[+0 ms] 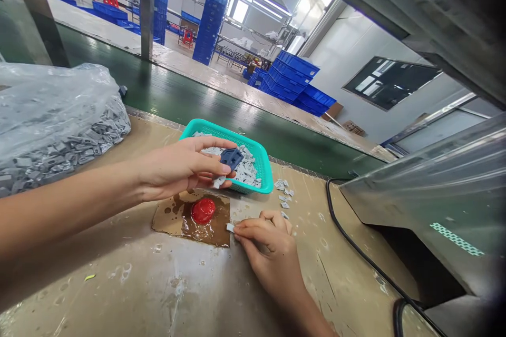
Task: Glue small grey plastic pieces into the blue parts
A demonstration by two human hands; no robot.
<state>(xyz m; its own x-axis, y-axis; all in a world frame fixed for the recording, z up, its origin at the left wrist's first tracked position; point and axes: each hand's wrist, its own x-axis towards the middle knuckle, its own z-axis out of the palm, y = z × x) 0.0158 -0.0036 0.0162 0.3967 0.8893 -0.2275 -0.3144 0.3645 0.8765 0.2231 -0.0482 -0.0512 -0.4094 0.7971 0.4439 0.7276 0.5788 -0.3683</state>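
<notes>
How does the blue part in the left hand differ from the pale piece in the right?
The blue part is dark and larger; the pale piece is light grey and small.
The blue part shows in front of the green basket, the pale piece beside the wet cardboard.
Both are held in the fingers.

The bare left arm reaches in from the left edge, forearm sloping gently up to a level wrist. The bare left hand (193, 164) is raised, thumb and index finger stretched forward and closed in a pinch, the other fingers curled beneath. The bare right forearm rises from the lower right; the bare right hand (269, 245), lower and nearer the body, pinches with thumb and index fingertips, its remaining fingers bent. The hands are apart.
</notes>
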